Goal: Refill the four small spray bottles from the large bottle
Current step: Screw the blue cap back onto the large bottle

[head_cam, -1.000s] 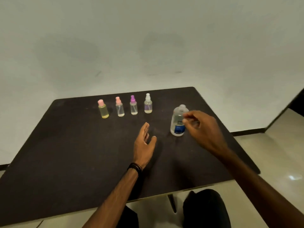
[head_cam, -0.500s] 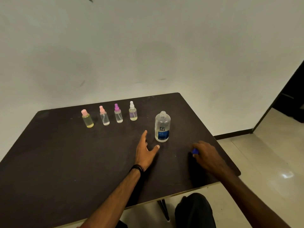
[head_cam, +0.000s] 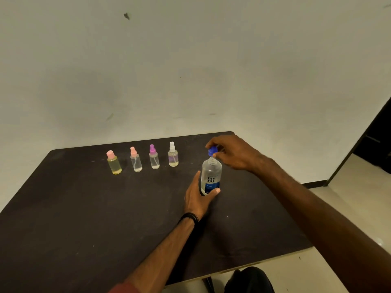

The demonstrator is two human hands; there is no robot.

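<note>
- The large bottle (head_cam: 211, 178) stands upright on the dark table (head_cam: 84, 218), clear, with a blue "re-nu" label and an open neck.
- The left hand (head_cam: 198, 197) grips the large bottle low down, thumb across the label's lower edge and fingers round its far side.
- The right hand (head_cam: 233, 154) pinches a blue cap (head_cam: 212, 150) in its fingertips, just above the large bottle's neck and apart from it.
- Left of the large bottle and farther back, four small spray bottles stand in a row: nearest, a white-topped bottle (head_cam: 173, 155), then a purple-topped bottle (head_cam: 154, 157), a pink-topped clear bottle (head_cam: 135, 159), and a pink-capped yellow bottle (head_cam: 114, 162).
- A black wristband (head_cam: 189, 217) circles the left wrist.
</note>
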